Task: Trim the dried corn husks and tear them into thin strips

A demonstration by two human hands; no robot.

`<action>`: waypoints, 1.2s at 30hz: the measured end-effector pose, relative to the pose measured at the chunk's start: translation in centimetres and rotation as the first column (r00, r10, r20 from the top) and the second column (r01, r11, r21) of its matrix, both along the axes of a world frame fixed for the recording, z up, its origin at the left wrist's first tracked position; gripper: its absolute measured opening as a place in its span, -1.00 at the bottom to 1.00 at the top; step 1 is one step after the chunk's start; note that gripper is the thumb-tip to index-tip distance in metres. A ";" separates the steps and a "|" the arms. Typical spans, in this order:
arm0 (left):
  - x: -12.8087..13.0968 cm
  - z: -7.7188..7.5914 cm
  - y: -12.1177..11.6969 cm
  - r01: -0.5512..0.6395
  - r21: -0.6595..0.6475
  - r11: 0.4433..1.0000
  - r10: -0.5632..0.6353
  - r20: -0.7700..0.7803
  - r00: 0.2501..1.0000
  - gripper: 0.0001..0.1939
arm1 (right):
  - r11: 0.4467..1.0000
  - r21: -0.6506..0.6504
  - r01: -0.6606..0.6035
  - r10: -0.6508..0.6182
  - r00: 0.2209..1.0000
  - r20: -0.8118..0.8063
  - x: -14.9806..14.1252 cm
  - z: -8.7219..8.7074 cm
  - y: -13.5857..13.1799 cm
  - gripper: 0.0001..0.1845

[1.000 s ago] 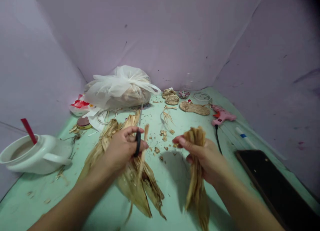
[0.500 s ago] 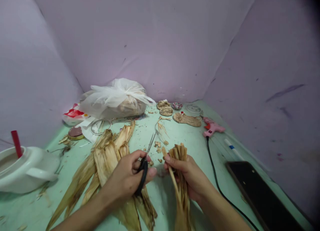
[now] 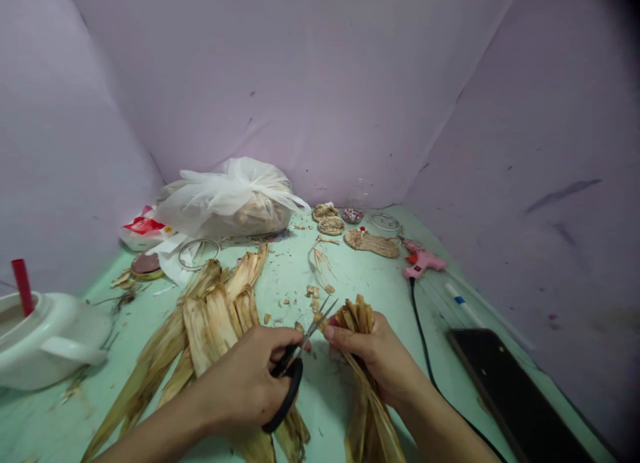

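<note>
My left hand [image 3: 255,373] grips a pair of scissors [image 3: 290,389] with black handles. Their blades are parted and point up and to the right, close to the top of a bundle of dried husk strips [image 3: 367,396]. That bundle is pinched in my right hand [image 3: 383,353], its folded ends above my thumb and its long tails hanging down out of frame. More dried husks [image 3: 210,316] lie spread under and beyond my left forearm. Small cut husk scraps [image 3: 313,291] are scattered on the table between and beyond my hands.
On the pale green table [image 3: 280,276], a knotted white plastic bag [image 3: 230,199] sits at the back. A white pot [image 3: 55,339] stands left. To the right are a pink glue gun [image 3: 420,257] with a black cord, a marker [image 3: 463,303], a phone [image 3: 515,389] and a woven sole shape [image 3: 373,243].
The scissors have opened, and their blades have swung right toward the husk bundle. My right hand's bundle has tilted, its tails spreading to the right.
</note>
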State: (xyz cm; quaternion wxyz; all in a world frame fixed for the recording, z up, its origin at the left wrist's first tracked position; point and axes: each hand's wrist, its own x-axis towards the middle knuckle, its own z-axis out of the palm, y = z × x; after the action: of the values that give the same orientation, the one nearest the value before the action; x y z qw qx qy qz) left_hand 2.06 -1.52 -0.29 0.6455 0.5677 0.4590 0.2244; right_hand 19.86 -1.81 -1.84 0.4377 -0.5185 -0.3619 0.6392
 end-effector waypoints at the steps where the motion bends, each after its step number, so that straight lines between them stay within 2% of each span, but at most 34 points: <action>1: 0.0 0.1 0.1 0.088 -0.018 0.996 -0.088 -0.030 0.996 -0.88 | 1.000 0.001 -0.010 0.010 1.000 -0.007 -0.1 0.1 -0.1 -0.69; 3: 0.0 0.4 0.4 0.196 -0.040 0.980 -0.199 -0.076 0.977 -0.87 | 1.000 0.000 -0.005 0.005 1.000 -0.014 -0.2 0.1 -0.1 -0.70; 8: 0.0 0.7 0.4 0.223 -0.006 0.975 -0.222 -0.139 0.965 -0.90 | 0.996 0.041 0.079 -0.081 0.995 0.054 0.0 0.4 0.1 -0.73; 13: 0.0 0.5 0.1 0.208 0.023 0.978 -0.201 -0.177 0.964 -0.93 | 0.996 0.080 0.027 -0.035 0.995 0.090 -0.1 0.5 0.1 -0.77; 18: -0.1 0.2 0.2 0.178 -0.087 0.980 -0.188 -0.111 0.976 -0.86 | 0.995 0.104 0.000 -0.011 0.995 0.103 -0.3 0.5 -0.2 -0.79; 25: 0.4 0.6 0.2 0.105 -0.257 0.961 -0.138 -0.116 0.984 -0.62 | 0.996 0.090 0.011 -0.021 0.994 0.103 0.0 0.1 -0.1 -0.77; 30: 0.1 0.9 0.4 0.131 -0.285 0.949 -0.165 -0.099 0.981 -0.62 | 0.995 0.071 0.073 -0.079 0.993 0.088 0.4 0.2 0.1 -0.76; 33: -0.2 1.0 0.8 0.045 -0.212 0.976 -0.068 -0.103 0.992 -0.64 | 0.997 0.002 0.078 -0.078 0.997 0.011 0.7 0.3 0.3 -0.72; 36: -0.1 1.1 1.1 -0.159 -0.089 0.983 0.154 -0.055 0.987 -0.66 | 0.993 -0.102 0.051 -0.065 0.988 -0.137 0.7 0.4 0.3 -0.72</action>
State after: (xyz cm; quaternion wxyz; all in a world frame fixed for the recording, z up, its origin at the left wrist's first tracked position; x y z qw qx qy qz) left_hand 1.92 -0.43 0.84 0.6407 0.5042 0.5273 0.2392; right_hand 20.54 -1.55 -1.40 0.4543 -0.5037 -0.2831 0.6780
